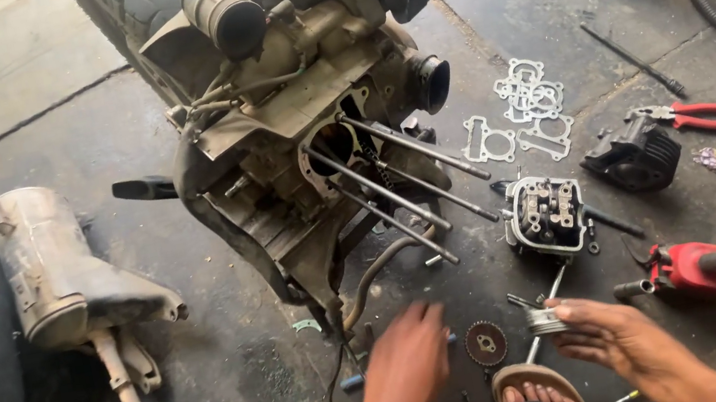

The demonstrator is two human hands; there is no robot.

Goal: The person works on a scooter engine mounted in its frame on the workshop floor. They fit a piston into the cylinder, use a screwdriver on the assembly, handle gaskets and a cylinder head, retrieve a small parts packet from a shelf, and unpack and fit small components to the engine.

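holding a small ribbed metal part (545, 320) pinched in my right hand (616, 340), left hand (405, 365) spread empty near the sprocket (485, 342); engine (308, 132) stripped to 4 studs (395, 190), head (545, 215) off.

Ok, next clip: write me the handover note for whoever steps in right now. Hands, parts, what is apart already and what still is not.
Left hand: empty, fingers spread, low over the oily floor beside the sprocket.
Right hand: holds a small ribbed metal part with a thin rod sticking out of it.
Parts: cylinder head and dark finned cylinder lie on the floor; gaskets beyond them, red pliers by the cylinder, red power tool at the right.
Done: head and cylinder are off; the four studs on the engine stand bare.
Left: everything remains unassembled.
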